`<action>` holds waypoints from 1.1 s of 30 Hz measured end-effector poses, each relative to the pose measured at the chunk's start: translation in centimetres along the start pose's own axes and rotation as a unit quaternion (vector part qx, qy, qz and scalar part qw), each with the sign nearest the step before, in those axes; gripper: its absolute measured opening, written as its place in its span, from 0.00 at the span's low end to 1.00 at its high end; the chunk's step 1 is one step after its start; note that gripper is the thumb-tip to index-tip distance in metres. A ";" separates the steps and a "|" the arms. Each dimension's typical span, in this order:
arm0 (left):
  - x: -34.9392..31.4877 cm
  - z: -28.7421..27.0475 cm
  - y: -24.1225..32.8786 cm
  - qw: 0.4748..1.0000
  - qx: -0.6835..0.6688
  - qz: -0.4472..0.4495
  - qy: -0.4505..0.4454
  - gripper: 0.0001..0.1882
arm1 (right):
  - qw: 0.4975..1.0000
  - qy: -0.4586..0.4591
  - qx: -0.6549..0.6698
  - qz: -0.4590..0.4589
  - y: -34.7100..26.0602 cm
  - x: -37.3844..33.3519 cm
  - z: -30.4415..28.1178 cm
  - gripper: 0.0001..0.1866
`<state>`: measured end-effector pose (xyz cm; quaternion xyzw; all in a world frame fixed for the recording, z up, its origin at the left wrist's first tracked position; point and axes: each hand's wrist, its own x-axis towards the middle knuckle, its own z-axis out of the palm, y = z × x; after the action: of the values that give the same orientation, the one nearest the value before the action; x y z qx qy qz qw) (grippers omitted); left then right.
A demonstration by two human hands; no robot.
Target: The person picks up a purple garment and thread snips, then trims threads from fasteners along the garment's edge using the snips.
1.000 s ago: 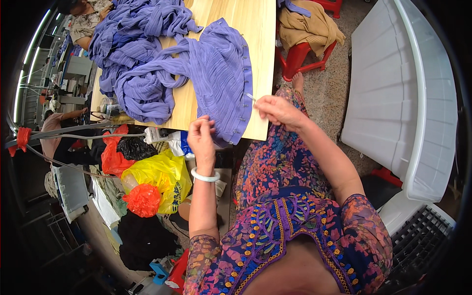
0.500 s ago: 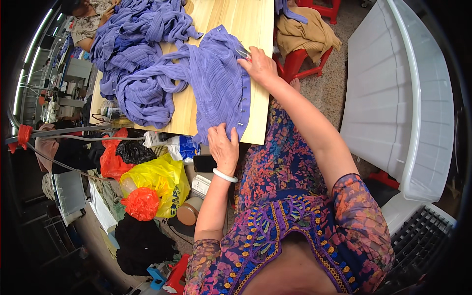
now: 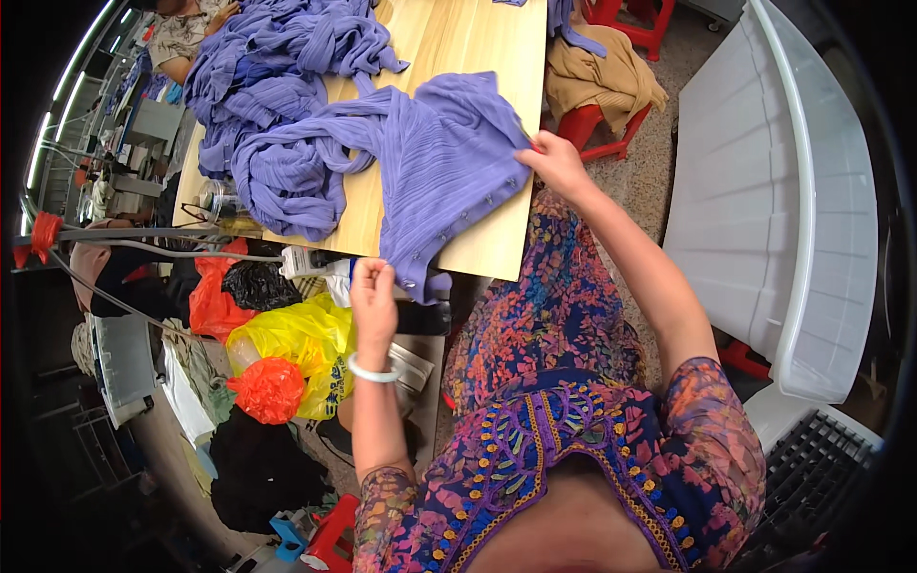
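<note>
A purple ribbed cardigan [image 3: 430, 172] lies spread at the right side of the wooden table, small dark buttons running along its band. My left hand [image 3: 374, 306], a white bangle on its wrist, pinches the cardigan's near left edge just past the table's front. At the cardigan's right edge, my right hand [image 3: 559, 167] is closed on the fabric. A bit of red shows at its fingertips, from the small red-handled snips in that hand; the blades are hidden now. The cardigan's near corner hangs over the table edge.
A heap of purple garments [image 3: 277, 105] covers the left of the wooden table [image 3: 478, 250]. Red stools [image 3: 597, 129], one bearing tan cloth [image 3: 602, 76], and a large pale plastic bin [image 3: 735, 191] stand right. Bags [image 3: 296, 344] lie below left; another person [image 3: 181, 38] sits far left.
My right hand has moved right and nearer, drawing the cardigan's edge out at a slant. My left hand has shifted left, from lying on the fabric to pinching its edge.
</note>
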<state>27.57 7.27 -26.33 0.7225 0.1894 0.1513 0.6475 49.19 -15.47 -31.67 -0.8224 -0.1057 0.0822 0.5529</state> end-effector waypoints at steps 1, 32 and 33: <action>0.2 -0.7 0.8 0.999 -0.022 -0.019 -0.021 0.02 | 0.998 -0.002 0.064 0.011 1.1 -1.2 -0.4 0.15; 2.5 6.5 -2.3 0.878 0.424 0.213 -0.060 0.06 | 0.969 0.071 0.232 0.040 -0.1 -9.7 0.8 0.13; 2.5 6.6 -2.3 0.878 0.426 0.210 -0.055 0.05 | 0.979 0.074 0.188 0.018 -0.4 -10.1 0.8 0.13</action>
<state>32.63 2.85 -29.46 0.9584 0.0435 0.1485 0.2399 39.25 -17.25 -31.43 -0.7091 -0.0322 0.0495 0.7027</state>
